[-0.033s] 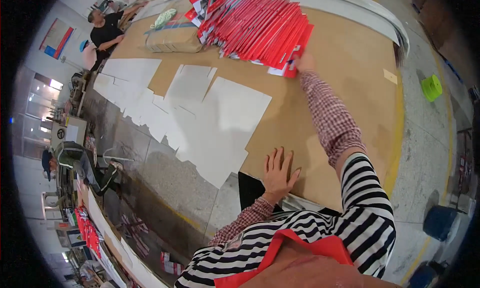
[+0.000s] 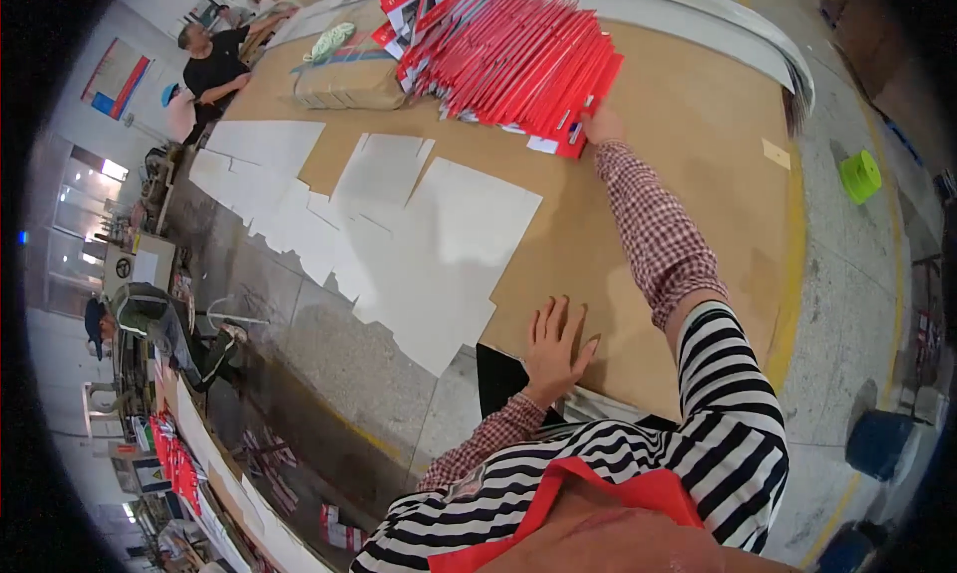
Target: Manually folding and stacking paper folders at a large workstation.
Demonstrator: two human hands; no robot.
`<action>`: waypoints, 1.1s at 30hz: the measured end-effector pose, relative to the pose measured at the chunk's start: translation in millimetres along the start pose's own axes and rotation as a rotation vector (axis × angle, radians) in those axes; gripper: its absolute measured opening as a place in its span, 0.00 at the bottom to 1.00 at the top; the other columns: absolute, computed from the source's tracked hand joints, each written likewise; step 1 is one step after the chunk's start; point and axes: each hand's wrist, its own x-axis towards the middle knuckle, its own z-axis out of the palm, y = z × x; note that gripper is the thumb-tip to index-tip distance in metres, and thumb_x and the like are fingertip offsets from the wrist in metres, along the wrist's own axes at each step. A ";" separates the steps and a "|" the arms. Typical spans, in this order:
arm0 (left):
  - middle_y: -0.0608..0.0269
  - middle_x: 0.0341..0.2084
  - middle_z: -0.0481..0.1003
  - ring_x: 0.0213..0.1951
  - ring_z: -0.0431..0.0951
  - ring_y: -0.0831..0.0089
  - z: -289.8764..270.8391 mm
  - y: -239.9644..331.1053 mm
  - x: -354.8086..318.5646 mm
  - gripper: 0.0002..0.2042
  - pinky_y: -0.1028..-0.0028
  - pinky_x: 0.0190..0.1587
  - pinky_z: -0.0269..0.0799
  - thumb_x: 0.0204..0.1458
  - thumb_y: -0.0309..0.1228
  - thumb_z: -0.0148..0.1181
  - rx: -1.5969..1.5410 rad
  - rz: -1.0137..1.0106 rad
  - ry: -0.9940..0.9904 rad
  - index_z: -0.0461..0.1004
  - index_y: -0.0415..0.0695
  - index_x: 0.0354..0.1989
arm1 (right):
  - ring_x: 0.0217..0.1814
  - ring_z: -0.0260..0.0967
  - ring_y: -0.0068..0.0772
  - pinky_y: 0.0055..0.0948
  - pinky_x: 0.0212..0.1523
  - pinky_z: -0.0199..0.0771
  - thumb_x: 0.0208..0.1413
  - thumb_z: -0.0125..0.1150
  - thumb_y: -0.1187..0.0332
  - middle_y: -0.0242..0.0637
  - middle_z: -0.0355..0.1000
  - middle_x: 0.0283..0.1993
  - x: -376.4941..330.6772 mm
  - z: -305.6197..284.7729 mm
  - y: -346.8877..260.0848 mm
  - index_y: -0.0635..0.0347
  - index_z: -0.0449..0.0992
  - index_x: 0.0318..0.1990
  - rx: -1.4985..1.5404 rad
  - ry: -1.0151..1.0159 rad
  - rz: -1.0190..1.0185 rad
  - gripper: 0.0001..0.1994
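Note:
A fanned pile of red printed flat cards (image 2: 518, 60), perhaps flattened cartons, lies overlapped across the far part of the brown table (image 2: 688, 174). At its right end, my right hand (image 2: 604, 128) has its fingers closed at the edge of the outermost red card; the fingertips are partly hidden. Nearer to me, my left hand (image 2: 558, 354) rests flat on the table's near left edge, fingers spread and holding nothing. White cut cardboard sheets (image 2: 449, 244) lie left of my hands, reaching over the table edge.
A strapped brown bundle (image 2: 349, 83) sits left of the pile, with a pale green twine coil (image 2: 331, 42) on it. Several other people work at the left. A lime green spool (image 2: 859, 176) and a dark blue stool (image 2: 877, 443) stand on the floor at right.
The outermost red card, which stuck out at the pile's right end, now lies closer against the others. My right hand has shifted very slightly; my left hand stays put.

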 end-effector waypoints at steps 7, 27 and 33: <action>0.50 0.51 0.66 0.57 0.62 0.49 -92.1 -70.8 -31.9 0.26 0.54 0.57 0.57 0.38 0.38 0.70 -0.117 0.041 0.104 0.71 0.45 0.47 | 0.36 0.74 0.36 0.34 0.38 0.72 0.59 0.51 0.59 0.46 0.75 0.33 -53.7 -89.4 135.1 0.65 0.69 0.53 0.302 0.152 -0.080 0.21; 0.57 0.43 0.68 0.48 0.67 0.60 -159.8 -14.0 3.5 0.25 0.62 0.45 0.65 0.47 0.39 0.59 0.452 0.541 -0.149 0.64 0.45 0.54 | 0.48 0.67 0.43 0.37 0.47 0.69 0.49 0.61 0.72 0.44 0.69 0.48 -386.4 -263.0 93.1 0.59 0.69 0.53 0.176 0.028 -0.823 0.21; 0.53 0.46 0.66 0.48 0.69 0.57 -106.1 -119.8 -57.9 0.22 0.61 0.42 0.70 0.46 0.29 0.57 0.489 0.129 -0.252 0.63 0.43 0.52 | 0.38 0.70 0.41 0.33 0.38 0.71 0.51 0.59 0.73 0.45 0.70 0.44 -421.6 -267.0 143.9 0.62 0.70 0.51 0.311 -0.091 -0.513 0.18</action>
